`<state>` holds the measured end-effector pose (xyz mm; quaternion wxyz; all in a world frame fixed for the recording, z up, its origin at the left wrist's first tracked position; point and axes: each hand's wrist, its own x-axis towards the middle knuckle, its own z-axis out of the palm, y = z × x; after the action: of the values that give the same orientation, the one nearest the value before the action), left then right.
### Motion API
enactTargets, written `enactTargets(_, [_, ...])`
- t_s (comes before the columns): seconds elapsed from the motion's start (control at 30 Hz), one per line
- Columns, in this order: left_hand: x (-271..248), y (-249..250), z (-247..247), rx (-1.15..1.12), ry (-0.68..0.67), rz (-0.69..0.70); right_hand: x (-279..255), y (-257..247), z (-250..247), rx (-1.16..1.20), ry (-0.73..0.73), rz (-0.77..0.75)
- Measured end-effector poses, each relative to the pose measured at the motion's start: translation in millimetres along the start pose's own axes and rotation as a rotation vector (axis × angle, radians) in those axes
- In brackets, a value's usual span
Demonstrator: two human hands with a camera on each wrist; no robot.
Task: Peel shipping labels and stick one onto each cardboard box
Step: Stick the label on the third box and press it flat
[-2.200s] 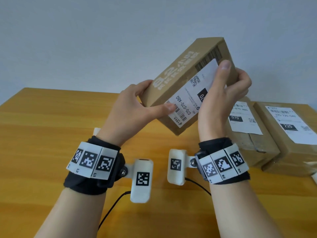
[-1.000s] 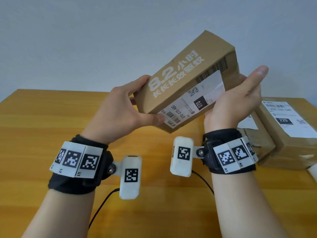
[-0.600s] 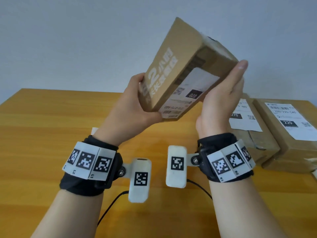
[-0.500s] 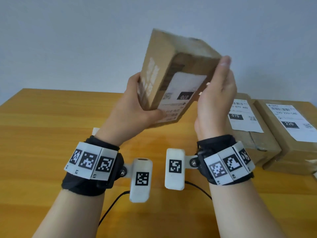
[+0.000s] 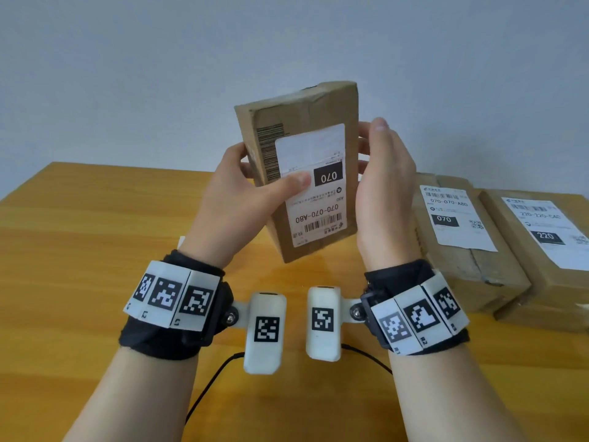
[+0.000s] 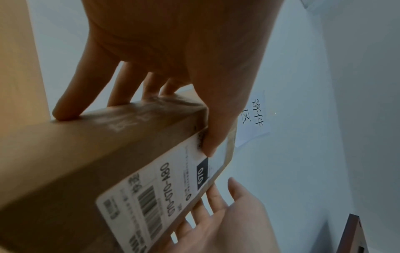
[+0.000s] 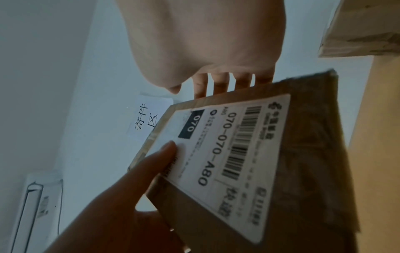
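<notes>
A brown cardboard box (image 5: 306, 113) is held upright above the table, its white shipping label (image 5: 318, 202) marked 070 facing me upside down. My left hand (image 5: 236, 199) grips the box's left side, thumb pressed on the label, fingers behind. My right hand (image 5: 382, 186) lies with straight fingers along the box's right edge. In the left wrist view the left hand (image 6: 173, 51) clamps the box (image 6: 86, 154) and label (image 6: 155, 196). In the right wrist view the right hand's (image 7: 205, 42) fingers reach behind the box (image 7: 314, 154), next to the label (image 7: 238, 145).
Two more cardboard boxes lie on the wooden table (image 5: 79, 250) at the right, one (image 5: 478, 275) labelled 070 and one (image 5: 557, 298) labelled 220. A black cable (image 5: 207, 387) runs below my wrists. A paper sign (image 6: 253, 118) hangs on the wall.
The box has been turned from a tilted, sideways hold to upright with the label facing me. My right hand left the label's face and now lies along the right side.
</notes>
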<state>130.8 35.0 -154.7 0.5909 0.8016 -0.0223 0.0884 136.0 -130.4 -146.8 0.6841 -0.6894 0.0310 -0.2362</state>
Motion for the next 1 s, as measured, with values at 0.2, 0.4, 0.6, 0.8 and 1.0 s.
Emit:
enactTargets(0.2, [-4.4, 4.6, 8.1, 0.011, -0.033, -0.027, 0.8, 3.1, -3.7, -0.127, -0.035, 0.015])
enactTargets(0.4, [-6.6, 6.4, 12.0, -0.002, -0.028, -0.046, 1.2, 6.6, 0.7, -0.241, 0.006, 0.034])
enactTargets(0.6, [-4.7, 6.0, 7.7, -0.045, -0.023, -0.056, 0.3, 4.0, 0.7, -0.317, -0.002, -0.023])
enactTargets(0.8, [-5.3, 7.9, 6.1, -0.008, -0.079, -0.011, -1.0, 9.4, 3.7, -0.41, 0.039, -0.085])
enactTargets(1.0, [-7.0, 10.8, 3.2, -0.003, -0.069, 0.004, 0.7, 9.8, 2.1, -0.446, 0.011, -0.079])
